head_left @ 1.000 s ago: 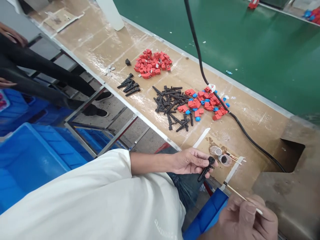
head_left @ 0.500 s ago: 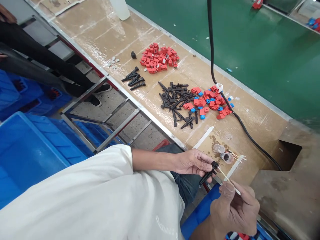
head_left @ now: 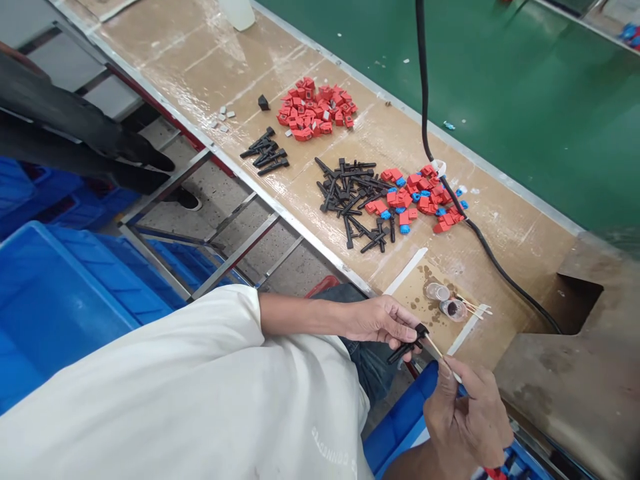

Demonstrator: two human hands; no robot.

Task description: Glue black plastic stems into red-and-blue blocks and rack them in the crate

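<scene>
My left hand [head_left: 387, 325] is closed around a small black plastic part [head_left: 401, 351] with a blocky head and a long thin end. Between the thumb and fingers of my right hand [head_left: 467, 407] is a cotton swab [head_left: 434, 345]. Its far tip meets the head of the black part, or comes very close to it. Just beyond my hands, on the bench, stand a clear small cup [head_left: 437, 292] and another cup [head_left: 454, 309] with dark liquid. Several more swabs [head_left: 473, 307] lie beside them.
On the bench [head_left: 210, 87] lie black parts [head_left: 350, 190], red-and-blue pieces [head_left: 425, 193], red pieces [head_left: 317, 107] and a smaller black group [head_left: 265, 152]. A black cable [head_left: 480, 240] crosses the right side. Blue crates [head_left: 75, 293] stand at left, near another person's legs [head_left: 75, 120].
Both hands have shifted slightly left with the black part and the swab, the right hand a little more. The swab tip stays at the part's head. The other person's legs have moved.
</scene>
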